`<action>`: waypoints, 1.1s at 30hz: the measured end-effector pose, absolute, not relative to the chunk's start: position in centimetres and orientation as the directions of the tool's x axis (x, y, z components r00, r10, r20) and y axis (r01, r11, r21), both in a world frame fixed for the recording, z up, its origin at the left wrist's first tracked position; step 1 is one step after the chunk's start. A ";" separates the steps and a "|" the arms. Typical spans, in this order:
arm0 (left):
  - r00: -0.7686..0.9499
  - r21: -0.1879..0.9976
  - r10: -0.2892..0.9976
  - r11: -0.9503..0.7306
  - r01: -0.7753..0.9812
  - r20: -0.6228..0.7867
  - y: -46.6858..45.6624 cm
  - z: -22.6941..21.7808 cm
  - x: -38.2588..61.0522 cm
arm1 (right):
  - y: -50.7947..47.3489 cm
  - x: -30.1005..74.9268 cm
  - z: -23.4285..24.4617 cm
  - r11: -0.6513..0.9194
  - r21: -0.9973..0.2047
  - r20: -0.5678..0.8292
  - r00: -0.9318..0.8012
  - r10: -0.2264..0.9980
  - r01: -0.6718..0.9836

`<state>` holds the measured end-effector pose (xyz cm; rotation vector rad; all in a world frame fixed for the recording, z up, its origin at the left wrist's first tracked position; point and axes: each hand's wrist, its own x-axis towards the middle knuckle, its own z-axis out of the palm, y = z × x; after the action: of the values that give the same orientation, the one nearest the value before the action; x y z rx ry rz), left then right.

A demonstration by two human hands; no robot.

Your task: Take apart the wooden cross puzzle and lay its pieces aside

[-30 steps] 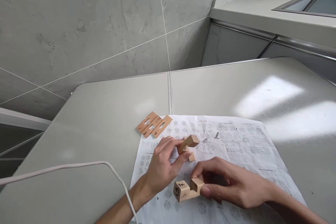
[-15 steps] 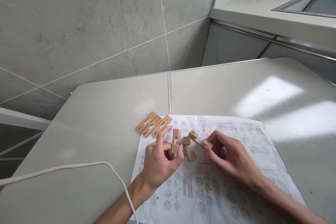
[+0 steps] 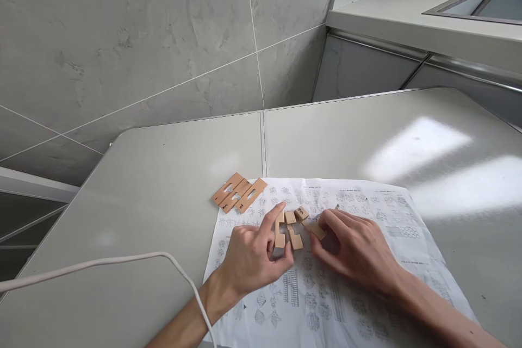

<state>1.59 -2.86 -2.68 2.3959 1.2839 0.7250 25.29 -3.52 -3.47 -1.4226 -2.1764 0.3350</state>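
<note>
My left hand [image 3: 259,253] is curled around a notched wooden puzzle piece [image 3: 279,236] at the paper's surface, index finger stretched past its far end and thumb by its near end. My right hand [image 3: 354,242] pinches the near end of another notched piece [image 3: 316,229], whose far end bears a "3". Between the hands lies a third notched piece [image 3: 296,240], its narrow middle linking two thicker ends. All three sit side by side over a printed sheet [image 3: 326,293] of small diagrams. Curled fingers hide part of the outer pieces.
Several flat slotted wooden plates [image 3: 234,193] with numbers overlap at the sheet's upper left corner. A white cable [image 3: 122,257] crosses the left side over my left forearm. The pale table [image 3: 183,152] meets a grey tiled wall; a counter [image 3: 375,16] stands at the upper right.
My left hand has moved slightly right and down, lowering its piece beside the middle one. My right hand has brought its piece down flatter, so the "3" shows upright.
</note>
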 end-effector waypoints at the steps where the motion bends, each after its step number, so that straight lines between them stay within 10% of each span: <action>1: 0.495 0.522 0.822 -0.563 0.641 0.281 -2.9 -2.5 1.6 | -3.5 25.3 -3.4 0.426 -0.464 0.276 -0.330 0.902 0.777; 9: 0.466 0.490 0.773 -0.633 0.599 0.430 -2.3 -1.8 1.5 | -3.4 25.2 -3.3 0.524 -0.561 0.259 -0.465 0.846 0.641; 17: 0.670 0.515 0.718 -0.653 0.555 0.190 -1.7 -1.8 1.4 | -3.3 25.0 -3.2 0.663 -0.596 0.350 -0.596 0.722 0.454; 33: 0.547 0.440 0.762 -0.647 0.622 0.347 -1.4 -2.1 1.6 | -3.1 24.6 -3.5 0.631 -0.641 0.399 -0.513 0.760 0.438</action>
<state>1.59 -1.42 -2.06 2.5201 1.1545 0.7564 24.61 -3.09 -3.51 -0.9320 -2.1776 0.6179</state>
